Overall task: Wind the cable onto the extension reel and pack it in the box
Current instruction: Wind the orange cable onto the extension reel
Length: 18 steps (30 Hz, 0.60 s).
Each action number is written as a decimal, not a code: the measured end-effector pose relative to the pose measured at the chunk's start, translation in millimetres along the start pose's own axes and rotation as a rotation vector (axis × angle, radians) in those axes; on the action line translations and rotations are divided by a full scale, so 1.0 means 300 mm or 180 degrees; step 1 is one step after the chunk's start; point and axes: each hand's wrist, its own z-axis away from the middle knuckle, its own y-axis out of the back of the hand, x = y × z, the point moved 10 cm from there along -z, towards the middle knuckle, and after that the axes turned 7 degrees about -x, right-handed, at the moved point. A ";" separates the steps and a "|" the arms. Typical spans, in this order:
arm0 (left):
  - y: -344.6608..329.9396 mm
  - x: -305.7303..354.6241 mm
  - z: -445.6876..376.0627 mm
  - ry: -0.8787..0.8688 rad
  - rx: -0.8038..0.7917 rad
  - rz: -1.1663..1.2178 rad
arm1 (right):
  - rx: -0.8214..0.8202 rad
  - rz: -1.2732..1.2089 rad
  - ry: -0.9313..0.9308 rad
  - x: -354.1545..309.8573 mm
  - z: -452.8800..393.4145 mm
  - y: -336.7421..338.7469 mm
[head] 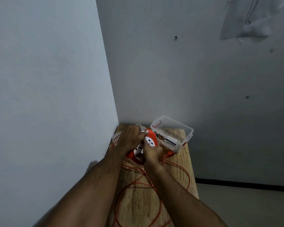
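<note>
**Both hands on the reel in the corner**

Two pale walls (56, 79) meet in a corner and fill most of the view; a crumpled clear plastic sheet (246, 18) hangs high on the right-hand wall. Below them a narrow wooden surface (138, 202) runs from the near edge up into the corner, with grey floor (244, 207) to its right.

Loose orange cable (154, 184) lies in wide loops over the surface, from under the hands down to the near edge, and its orange plug end (168, 155) rests just beside the box. The clear plastic box (172, 134) stands open at the far right of the surface, red latches on its ends; some small items lie inside, too blurred to name. A clear lid-like piece (116, 136) lies at the far left, mostly hidden behind the left hand.

The orange extension reel (149, 141), with a white socket face, is held tilted above the surface between the lid-like piece and the box, close to the box's near wall. The left hand (131, 138) grips the reel's far upper edge, fingers (144, 131) curled over the rim. The right hand (152, 155) holds the near side of the reel with its fingers bent around it; exactly what they pinch is hidden.
</note>
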 end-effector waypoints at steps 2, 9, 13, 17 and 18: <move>-0.019 -0.006 0.016 0.0025 0.0019 0.0140 | 0.0032 -0.0843 -0.0672 0.055 0.017 -0.005; 0.011 -0.104 0.014 0.0174 0.0031 0.0611 | -0.0301 0.2652 0.2799 -0.242 0.153 -0.045; 0.033 -0.119 0.010 0.0101 -0.0029 0.0743 | -0.0504 0.4226 0.3073 -0.194 0.212 -0.143; 0.051 -0.128 0.011 0.0054 0.0134 0.0827 | -0.0196 0.4468 0.3073 -0.208 0.242 -0.170; 0.061 -0.126 0.014 0.0040 0.0170 0.0851 | -0.0189 0.4494 0.3027 -0.208 0.235 -0.174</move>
